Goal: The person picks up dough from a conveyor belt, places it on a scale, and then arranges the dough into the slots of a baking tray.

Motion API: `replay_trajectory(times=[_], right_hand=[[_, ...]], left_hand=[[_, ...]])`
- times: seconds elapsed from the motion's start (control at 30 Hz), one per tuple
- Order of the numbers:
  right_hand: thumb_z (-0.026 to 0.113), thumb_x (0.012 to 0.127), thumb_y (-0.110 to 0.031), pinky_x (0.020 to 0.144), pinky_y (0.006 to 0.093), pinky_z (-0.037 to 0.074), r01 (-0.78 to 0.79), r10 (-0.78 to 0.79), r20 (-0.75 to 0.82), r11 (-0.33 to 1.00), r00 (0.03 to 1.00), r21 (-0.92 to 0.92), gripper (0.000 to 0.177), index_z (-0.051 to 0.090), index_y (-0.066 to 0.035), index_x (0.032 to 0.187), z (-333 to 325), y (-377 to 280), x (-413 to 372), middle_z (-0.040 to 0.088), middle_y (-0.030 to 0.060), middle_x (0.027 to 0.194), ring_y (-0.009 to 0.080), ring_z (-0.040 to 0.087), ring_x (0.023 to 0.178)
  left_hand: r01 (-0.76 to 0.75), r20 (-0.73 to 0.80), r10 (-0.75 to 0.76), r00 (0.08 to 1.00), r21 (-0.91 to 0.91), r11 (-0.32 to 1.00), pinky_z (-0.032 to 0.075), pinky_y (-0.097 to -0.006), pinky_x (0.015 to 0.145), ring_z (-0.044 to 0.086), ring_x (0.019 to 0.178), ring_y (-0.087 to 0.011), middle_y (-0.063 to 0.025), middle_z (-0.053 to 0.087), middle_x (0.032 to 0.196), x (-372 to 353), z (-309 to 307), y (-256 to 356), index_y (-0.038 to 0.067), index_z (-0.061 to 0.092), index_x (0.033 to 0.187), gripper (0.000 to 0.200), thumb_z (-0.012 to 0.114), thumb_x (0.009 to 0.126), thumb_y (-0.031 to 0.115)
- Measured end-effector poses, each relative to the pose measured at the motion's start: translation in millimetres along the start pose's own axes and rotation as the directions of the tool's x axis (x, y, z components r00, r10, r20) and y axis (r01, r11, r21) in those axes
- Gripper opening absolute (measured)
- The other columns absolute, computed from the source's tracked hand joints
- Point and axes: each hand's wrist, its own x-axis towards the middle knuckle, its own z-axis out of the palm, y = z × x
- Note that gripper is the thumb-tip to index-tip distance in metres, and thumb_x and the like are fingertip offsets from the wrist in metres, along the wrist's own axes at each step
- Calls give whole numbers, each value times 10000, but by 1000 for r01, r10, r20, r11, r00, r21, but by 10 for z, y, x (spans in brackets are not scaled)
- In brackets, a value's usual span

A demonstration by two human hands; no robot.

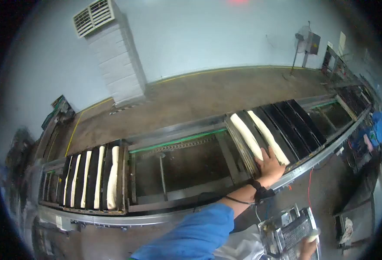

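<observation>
My left hand [269,167], with a dark band at the wrist, reaches over the near end of a black slotted tray [292,123]. Its fingers are spread and touch the near ends of two long pale dough strips, the left strip [246,135] and the right strip [267,135]. These lie side by side in the tray's left slots; its other slots show dark. Low at the right, my right hand [307,250] is closed around a small whitish thing [313,236], too blurred to identify, beside a metal mesh rack [298,236].
A long metal conveyor frame [156,219] with a chain crosses the view. Another black tray [124,173] at the left holds several dough strips. Beyond stand a white column [119,71] and a wall. A metal cabinet [359,216] is at the lower right.
</observation>
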Motion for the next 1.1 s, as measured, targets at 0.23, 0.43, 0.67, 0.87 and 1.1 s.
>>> replay_trajectory(times=[0.23, 0.43, 0.67, 0.87, 1.1], right_hand=[[676, 851, -315, 931, 357, 444, 383, -116, -370, 428, 922, 819, 560, 489, -15, 1286, -2378, -2102, 189, 587, 116, 1167, 236, 579, 1056], [508, 964, -260, 1084, 355, 387, 426, -476, -302, 177, 826, 887, 591, 292, 24, 1435, -2358, -3018, 391, 440, 231, 1385, 285, 469, 1278], [617, 885, -166, 1076, 338, 346, 289, -315, -103, 630, 943, 721, 643, 331, 23, 1428, -1432, -1773, 600, 424, 180, 1430, 259, 429, 1312], [584, 809, -64, 1112, 440, 297, 48, -55, 0, 880, 998, -472, 561, 422, 29, 1339, -932, 354, 98, 525, 221, 1290, 358, 444, 1269], [603, 752, -225, 992, 475, 371, -316, 283, -143, 794, 948, -519, 428, 551, -39, 1134, -1271, 1137, -683, 575, 208, 1122, 393, 503, 1130]], left_hand=[[-16, 22, 16, 1000, -8, 1000, 192, -544, 1131, 143, 1317, -605, -282, 125, 1511, 55, 111, 153, 5, 196, 1470, 929, 710, 767, 330], [50, 88, -57, 994, 85, 995, 224, -538, 1125, 146, 1335, -590, -248, 112, 1531, 99, 138, 287, 80, 156, 1499, 973, 700, 769, 424], [48, 132, -59, 989, 80, 996, 190, -510, 1141, 175, 1331, -580, -277, 140, 1510, 151, 128, 258, 35, 147, 1492, 954, 680, 781, 385], [-32, 92, 26, 995, 61, 998, 87, -544, 1151, 198, 1395, -436, -329, 153, 1484, 243, 305, 177, -30, 165, 1461, 951, 693, 780, 375], [21, 119, -27, 992, 55, 998, 255, -528, 1117, 185, 1328, -584, -264, 114, 1523, 224, 288, 207, 67, 148, 1493, 944, 700, 793, 379]])
